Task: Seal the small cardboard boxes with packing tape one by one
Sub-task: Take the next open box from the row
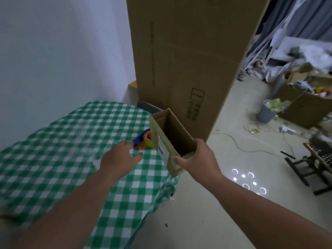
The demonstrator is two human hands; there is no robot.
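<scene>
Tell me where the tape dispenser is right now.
In the head view, the tape dispenser lies on the green checked tablecloth, just beyond the left hand and left of the open small cardboard box.

Both forearms bare, no sleeves, rings or watch visible.

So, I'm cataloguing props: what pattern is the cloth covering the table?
Green-and-white checked cloth, clearest in the head view.

tape dispenser (143, 140) half behind box (162, 133)
</scene>
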